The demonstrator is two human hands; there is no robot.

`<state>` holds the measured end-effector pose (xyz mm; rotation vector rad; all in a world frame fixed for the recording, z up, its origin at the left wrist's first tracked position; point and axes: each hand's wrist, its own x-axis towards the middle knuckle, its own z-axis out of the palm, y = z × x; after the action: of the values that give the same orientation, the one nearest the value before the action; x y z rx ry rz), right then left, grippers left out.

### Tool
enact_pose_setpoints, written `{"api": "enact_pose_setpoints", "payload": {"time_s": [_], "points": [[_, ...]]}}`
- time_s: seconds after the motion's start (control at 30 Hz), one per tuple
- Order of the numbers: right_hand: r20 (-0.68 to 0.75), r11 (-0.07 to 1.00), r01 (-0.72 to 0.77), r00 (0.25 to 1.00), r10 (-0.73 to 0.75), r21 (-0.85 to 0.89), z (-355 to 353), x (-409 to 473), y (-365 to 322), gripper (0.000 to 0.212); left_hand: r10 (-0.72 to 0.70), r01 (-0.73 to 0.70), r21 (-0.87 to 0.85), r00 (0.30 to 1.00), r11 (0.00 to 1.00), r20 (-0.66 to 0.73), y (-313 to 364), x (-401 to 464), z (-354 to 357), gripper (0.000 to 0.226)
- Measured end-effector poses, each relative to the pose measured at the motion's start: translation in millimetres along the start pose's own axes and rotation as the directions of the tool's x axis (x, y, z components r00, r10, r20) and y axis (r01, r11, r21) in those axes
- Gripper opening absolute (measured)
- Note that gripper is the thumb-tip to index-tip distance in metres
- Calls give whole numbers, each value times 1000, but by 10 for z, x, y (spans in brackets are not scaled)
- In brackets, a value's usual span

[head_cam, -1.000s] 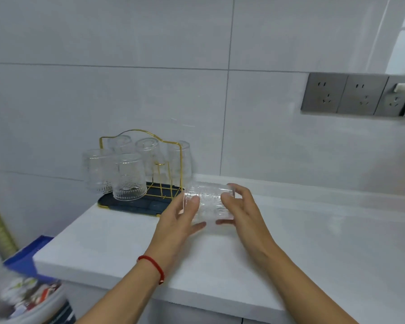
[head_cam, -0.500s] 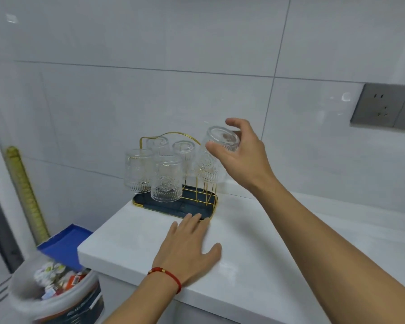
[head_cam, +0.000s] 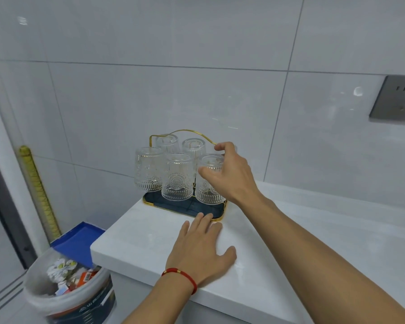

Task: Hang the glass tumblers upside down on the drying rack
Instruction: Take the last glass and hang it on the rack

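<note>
A gold wire drying rack [head_cam: 185,131] with a dark tray [head_cam: 198,211] stands at the counter's back left corner. Several embossed glass tumblers hang upside down on it. The front right tumbler [head_cam: 208,192] sits over its peg, and my right hand [head_cam: 232,174] wraps around its upper part, thumb in front and fingers behind. Beside it hang the front middle tumbler [head_cam: 177,177] and the left tumbler [head_cam: 148,170]. My left hand [head_cam: 200,249] lies flat on the white counter just in front of the tray, fingers spread and fingertips near its gold rim.
The white counter [head_cam: 313,242] stretches off to the right. A grey wall socket [head_cam: 395,100] is at the upper right. Below the counter's left edge stand a bin of rubbish [head_cam: 66,284], a blue lid [head_cam: 78,239] and a yellow ridged pole [head_cam: 39,192].
My right hand carried the tumbler from in front of me up over the rack and lowered it onto the front right peg. My left hand let go and came to rest flat on the counter.
</note>
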<state>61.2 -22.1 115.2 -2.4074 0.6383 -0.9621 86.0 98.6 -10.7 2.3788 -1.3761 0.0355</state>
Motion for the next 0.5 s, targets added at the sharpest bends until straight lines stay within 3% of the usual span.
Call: {"api": "enact_pose_setpoints", "payload": {"time_s": [0.23,0.4,0.5], "points": [[-56,995,76,995,-80,-70,115,-70,112,64,6,-6,12,1000,1000,3,-9,11,-1,75],[-51,993,110,992,-111,-32,96,-295,184,72,11,-11,-16,1000,1000,0,-1,-3,-25,70],[-123,987,161,979,-160,-6,-25,-549,226,63,25,-25,-38,1000,999,-4,23,-31,-47,68]]}}
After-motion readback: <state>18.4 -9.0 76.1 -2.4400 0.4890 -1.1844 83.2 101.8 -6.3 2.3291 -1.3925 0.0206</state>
